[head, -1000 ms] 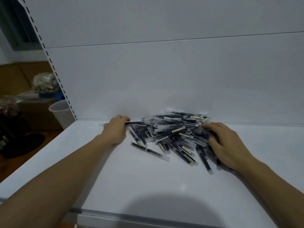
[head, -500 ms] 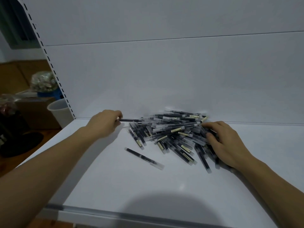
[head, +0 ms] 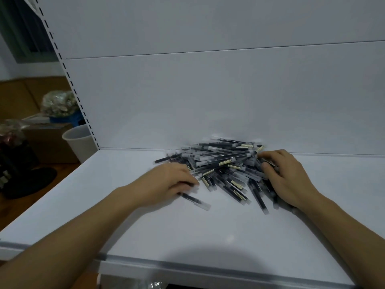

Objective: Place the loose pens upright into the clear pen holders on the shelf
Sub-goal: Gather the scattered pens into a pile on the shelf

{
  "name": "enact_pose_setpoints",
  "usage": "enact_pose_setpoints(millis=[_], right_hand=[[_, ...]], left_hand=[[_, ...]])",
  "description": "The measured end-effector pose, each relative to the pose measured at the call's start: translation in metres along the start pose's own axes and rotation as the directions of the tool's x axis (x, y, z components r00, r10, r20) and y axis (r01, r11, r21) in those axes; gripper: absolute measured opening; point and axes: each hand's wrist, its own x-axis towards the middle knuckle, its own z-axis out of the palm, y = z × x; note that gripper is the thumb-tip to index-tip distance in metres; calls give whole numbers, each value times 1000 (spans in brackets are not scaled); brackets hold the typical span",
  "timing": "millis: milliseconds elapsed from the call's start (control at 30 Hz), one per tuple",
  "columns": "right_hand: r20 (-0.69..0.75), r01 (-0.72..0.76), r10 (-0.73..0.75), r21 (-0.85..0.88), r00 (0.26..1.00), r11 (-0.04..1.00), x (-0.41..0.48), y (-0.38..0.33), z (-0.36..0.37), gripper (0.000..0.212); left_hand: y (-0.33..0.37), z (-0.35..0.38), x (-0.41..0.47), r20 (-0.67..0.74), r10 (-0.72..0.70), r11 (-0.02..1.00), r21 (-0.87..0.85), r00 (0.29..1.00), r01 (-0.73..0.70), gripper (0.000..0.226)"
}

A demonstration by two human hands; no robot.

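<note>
Dozens of loose pens (head: 225, 165) lie flat in a heap at the back of the shelf (head: 145, 236), against its rear panel, most barrels running left to right or slanting toward the front edge. The heap sits between the hands. The left hand (head: 168, 184), at the near-left fringe, bends its fingers down onto the upper end of one stray pen (head: 195, 202) slanting front-right, just apart from the heap. The right hand (head: 289, 180) lies on the heap's right flank, fingers curled among barrels. Whether either hand actually grips a pen is hidden. No clear pen holders are in view.
</note>
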Motion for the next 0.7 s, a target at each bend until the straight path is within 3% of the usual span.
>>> enact_pose_setpoints(millis=[133, 367, 567, 700], right_hand=[[-5, -11, 11, 9, 1000, 1000, 0, -1, 0, 27], [6, -24, 24, 17, 1000, 1000, 0, 0, 0, 26], [7, -33, 33, 21, 999, 999, 0, -3, 0, 26], [15, -44, 43, 16, 999, 999, -1, -3, 0, 26]], left_hand=[[25, 20, 2, -8, 51, 995, -86, 999, -51, 22], [21, 18, -3, 12, -31, 994, -106, 999, 32, 34], [19, 17, -5, 75, -40, 997, -60, 996, 44, 11], [25, 16, -2, 135, -63, 996, -56, 989, 71, 9]])
